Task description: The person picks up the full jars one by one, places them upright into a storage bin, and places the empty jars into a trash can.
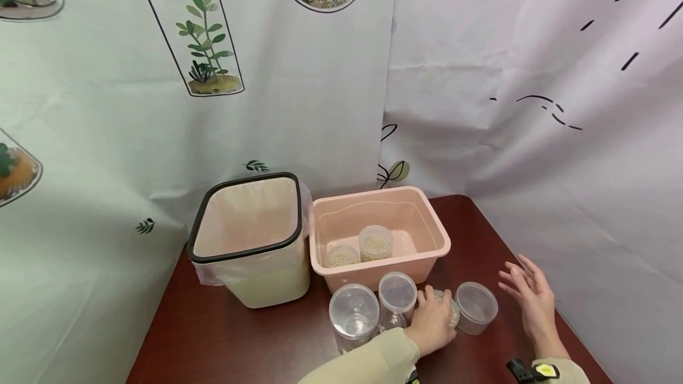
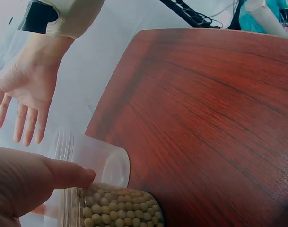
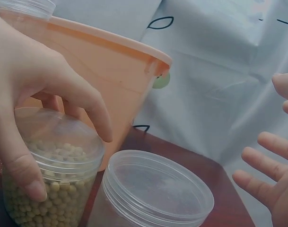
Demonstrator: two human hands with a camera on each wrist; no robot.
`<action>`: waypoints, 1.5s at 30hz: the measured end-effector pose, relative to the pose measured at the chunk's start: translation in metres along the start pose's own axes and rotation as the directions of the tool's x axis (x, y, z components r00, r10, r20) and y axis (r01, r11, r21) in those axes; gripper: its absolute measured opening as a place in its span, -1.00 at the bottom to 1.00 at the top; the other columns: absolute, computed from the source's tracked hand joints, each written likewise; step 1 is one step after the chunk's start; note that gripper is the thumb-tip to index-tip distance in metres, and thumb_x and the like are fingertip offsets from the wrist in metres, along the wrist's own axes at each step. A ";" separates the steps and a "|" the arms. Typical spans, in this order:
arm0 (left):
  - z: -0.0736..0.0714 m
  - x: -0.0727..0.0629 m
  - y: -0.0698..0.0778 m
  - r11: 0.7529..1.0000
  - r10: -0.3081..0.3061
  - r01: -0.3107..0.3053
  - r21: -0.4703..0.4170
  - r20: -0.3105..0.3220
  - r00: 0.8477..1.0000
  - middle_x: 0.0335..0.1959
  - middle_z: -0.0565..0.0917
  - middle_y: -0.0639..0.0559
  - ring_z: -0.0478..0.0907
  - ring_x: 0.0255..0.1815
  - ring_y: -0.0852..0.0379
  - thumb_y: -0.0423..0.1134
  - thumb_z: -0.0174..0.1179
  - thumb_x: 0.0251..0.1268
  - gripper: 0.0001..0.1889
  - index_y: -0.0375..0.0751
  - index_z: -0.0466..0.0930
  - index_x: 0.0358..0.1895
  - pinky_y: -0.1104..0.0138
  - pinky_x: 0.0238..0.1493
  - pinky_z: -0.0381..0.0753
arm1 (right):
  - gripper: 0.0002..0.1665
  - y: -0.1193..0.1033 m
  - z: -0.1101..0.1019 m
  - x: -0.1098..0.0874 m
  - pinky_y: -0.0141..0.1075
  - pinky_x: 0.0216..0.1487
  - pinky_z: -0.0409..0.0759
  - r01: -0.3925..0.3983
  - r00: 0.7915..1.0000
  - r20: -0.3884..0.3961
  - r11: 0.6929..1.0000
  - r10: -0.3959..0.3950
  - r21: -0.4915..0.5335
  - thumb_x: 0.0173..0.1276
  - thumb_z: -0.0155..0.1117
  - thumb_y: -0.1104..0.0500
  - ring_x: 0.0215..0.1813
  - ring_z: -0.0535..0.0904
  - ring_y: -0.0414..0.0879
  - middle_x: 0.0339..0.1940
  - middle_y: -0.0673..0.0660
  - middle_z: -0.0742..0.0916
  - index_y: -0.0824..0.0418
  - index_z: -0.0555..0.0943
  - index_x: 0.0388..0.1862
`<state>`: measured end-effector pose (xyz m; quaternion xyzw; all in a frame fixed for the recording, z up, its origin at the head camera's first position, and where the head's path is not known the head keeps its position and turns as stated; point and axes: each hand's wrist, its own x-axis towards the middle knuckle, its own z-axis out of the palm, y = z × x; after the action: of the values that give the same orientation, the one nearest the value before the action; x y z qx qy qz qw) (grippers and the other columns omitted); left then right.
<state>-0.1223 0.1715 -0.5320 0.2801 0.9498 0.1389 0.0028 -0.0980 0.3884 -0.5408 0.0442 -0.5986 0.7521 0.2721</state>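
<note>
Left wrist — thumb (image 2: 69,174) on bean jar (image 2: 121,208)

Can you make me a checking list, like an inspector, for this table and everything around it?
Surface: dark red table, shiny, with wood grain.
Job's things: bean jar under the left hand; a clear jar to its right looks empty; a wide jar and a slim jar to its left; pink tub behind, with two more jars in it.
Clutter: lined bin left of the tub.
Left hand: grips the bean jar.
Right hand: raised, holding nothing.
Cables: some wires beyond the table's edge; on the table, nothing seen.
Surroundings: plant-print cloth hangs behind.
</note>
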 end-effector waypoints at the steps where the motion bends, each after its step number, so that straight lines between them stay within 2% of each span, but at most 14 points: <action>1: 0.000 0.000 0.000 1.000 -0.003 0.003 -0.012 0.005 1.000 0.01 0.32 -0.14 0.31 -0.03 -0.04 -0.02 0.51 -0.33 -0.16 0.01 0.39 0.21 0.39 -0.48 0.47 | -0.42 -0.004 0.004 0.000 -0.29 -0.22 0.60 -0.008 1.000 -0.008 0.999 0.008 -0.049 0.41 0.02 0.30 -0.06 0.63 -0.14 0.04 0.01 0.62 0.23 0.22 0.40; 3: -0.001 0.000 -0.001 0.999 -0.010 0.010 -0.032 0.006 1.000 0.02 0.32 -0.16 0.32 -0.02 -0.06 -0.05 0.51 -0.35 -0.17 0.00 0.40 0.19 0.38 -0.46 0.48 | -0.43 -0.005 0.006 0.000 -0.31 -0.22 0.60 -0.008 1.000 -0.006 0.999 0.008 -0.033 0.41 0.02 0.31 -0.06 0.63 -0.14 0.03 0.01 0.63 0.21 0.23 0.39; 4: -0.002 0.000 -0.001 0.999 -0.013 0.013 -0.035 0.003 1.000 0.02 0.32 -0.16 0.32 -0.01 -0.07 -0.06 0.51 -0.36 -0.18 0.00 0.40 0.18 0.38 -0.45 0.49 | -0.44 -0.004 0.005 0.000 -0.31 -0.23 0.60 0.001 1.000 0.006 1.000 -0.001 0.015 0.41 -0.01 0.36 -0.06 0.63 -0.11 0.04 0.05 0.63 0.22 0.24 0.38; 7: -0.003 0.000 -0.001 1.000 -0.009 0.008 -0.025 -0.029 1.000 0.00 0.33 -0.17 0.34 -0.03 -0.08 -0.09 0.50 -0.37 -0.20 -0.01 0.41 0.15 0.37 -0.42 0.49 | -0.45 -0.011 0.012 -0.001 -0.34 -0.23 0.60 -0.017 1.000 -0.018 0.999 0.016 -0.038 0.42 -0.02 0.34 -0.08 0.63 -0.16 0.01 0.00 0.64 0.22 0.25 0.38; 10: -0.007 0.001 -0.001 1.000 0.023 -0.023 -0.002 -0.080 0.997 -0.03 0.34 -0.16 0.33 -0.06 -0.06 -0.10 0.48 -0.36 -0.22 -0.03 0.41 0.14 0.37 -0.43 0.49 | -0.47 -0.015 0.015 0.001 -0.34 -0.25 0.60 -0.030 0.999 -0.042 0.999 0.029 -0.018 0.42 -0.04 0.38 -0.10 0.64 -0.15 -0.02 0.01 0.65 0.27 0.25 0.36; 14: -0.017 0.001 0.001 0.999 0.053 -0.053 0.000 -0.119 0.991 -0.08 0.33 -0.14 0.31 -0.10 -0.04 -0.07 0.47 -0.34 -0.25 -0.03 0.41 0.12 0.39 -0.48 0.44 | -0.46 -0.020 0.020 0.001 -0.35 -0.25 0.60 -0.058 0.997 -0.064 0.997 0.054 -0.058 0.42 -0.03 0.36 -0.10 0.63 -0.18 -0.03 -0.03 0.65 0.27 0.24 0.36; 16: -0.021 0.000 0.002 0.998 0.056 -0.057 -0.009 -0.124 0.991 -0.10 0.33 -0.11 0.30 -0.11 -0.02 -0.05 0.47 -0.33 -0.26 -0.01 0.41 0.11 0.41 -0.48 0.41 | -0.47 -0.016 0.018 0.002 -0.33 -0.24 0.60 -0.036 0.999 -0.033 0.999 0.035 -0.031 0.42 -0.05 0.39 -0.09 0.63 -0.16 -0.02 0.01 0.65 0.26 0.25 0.36; 21: -0.032 0.000 0.006 0.997 0.060 -0.065 -0.044 -0.102 0.993 -0.08 0.32 -0.11 0.28 -0.09 -0.01 -0.06 0.46 -0.26 -0.27 0.01 0.39 0.14 0.43 -0.48 0.39 | -0.45 -0.011 0.016 0.004 -0.31 -0.23 0.60 -0.028 1.000 -0.014 0.995 0.026 -0.100 0.41 0.00 0.34 -0.08 0.63 -0.15 0.00 0.01 0.63 0.25 0.24 0.37; 22: -0.035 0.000 0.006 0.997 0.057 -0.062 -0.053 -0.098 0.994 -0.07 0.32 -0.11 0.28 -0.08 -0.01 -0.06 0.45 -0.25 -0.27 0.02 0.39 0.15 0.43 -0.51 0.38 | -0.45 -0.006 0.013 0.006 -0.31 -0.23 0.60 -0.008 1.000 0.008 0.997 0.009 -0.076 0.41 -0.02 0.37 -0.07 0.63 -0.13 0.01 0.04 0.62 0.27 0.24 0.37; 23: -0.037 0.000 0.007 0.996 0.054 -0.060 -0.059 -0.094 0.994 -0.05 0.31 -0.11 0.27 -0.07 0.00 -0.06 0.45 -0.24 -0.27 0.03 0.38 0.16 0.43 -0.54 0.36 | -0.44 -0.009 0.016 0.006 -0.32 -0.23 0.59 -0.029 1.000 -0.015 0.991 0.027 -0.134 0.41 0.01 0.34 -0.08 0.63 -0.16 -0.01 0.00 0.62 0.26 0.24 0.37; 30: -0.062 0.003 0.011 0.996 0.067 -0.074 -0.055 -0.117 0.991 0.00 0.31 -0.13 0.26 -0.08 0.02 -0.04 0.43 -0.19 -0.25 -0.01 0.36 0.21 0.46 -0.68 0.27 | -0.44 -0.024 0.034 0.015 -0.37 -0.23 0.59 -0.089 0.995 -0.056 0.977 0.080 -0.196 0.40 0.03 0.33 -0.10 0.62 -0.22 -0.03 -0.05 0.62 0.27 0.24 0.36; 35: -0.081 0.007 0.012 0.989 0.061 -0.074 -0.128 -0.100 0.993 0.04 0.30 -0.11 0.25 -0.06 0.05 -0.03 0.42 -0.17 -0.25 0.03 0.33 0.22 0.44 -0.67 0.28 | -0.46 -0.028 0.041 0.025 -0.37 -0.23 0.58 -0.063 0.998 -0.031 0.981 0.059 -0.182 0.40 0.03 0.33 -0.10 0.61 -0.20 -0.03 -0.02 0.62 0.28 0.26 0.35; 40: -0.098 0.007 0.011 0.981 0.052 -0.076 -0.179 -0.138 0.989 -0.03 0.32 -0.06 0.25 -0.09 0.09 0.01 0.43 -0.21 -0.23 0.05 0.34 0.21 0.45 -0.64 0.30 | -0.47 -0.030 0.047 0.030 -0.38 -0.22 0.58 -0.031 1.000 -0.007 0.984 0.030 -0.175 0.40 0.04 0.33 -0.10 0.61 -0.20 -0.01 0.04 0.61 0.28 0.28 0.34; 45: -0.114 0.006 0.009 0.971 0.040 -0.079 -0.227 -0.172 0.984 -0.02 0.34 -0.03 0.26 -0.08 0.11 0.05 0.42 -0.16 -0.21 0.06 0.33 0.26 0.44 -0.53 0.37 | -0.49 -0.030 0.052 0.031 -0.37 -0.23 0.59 -0.046 0.999 -0.010 0.982 0.045 -0.182 0.40 0.03 0.32 -0.11 0.62 -0.20 -0.04 -0.01 0.62 0.27 0.29 0.33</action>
<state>-0.1317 0.1519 -0.4195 0.2939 0.9150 0.2722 -0.0476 -0.1236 0.3554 -0.4876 0.0033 -0.6651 0.7003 0.2593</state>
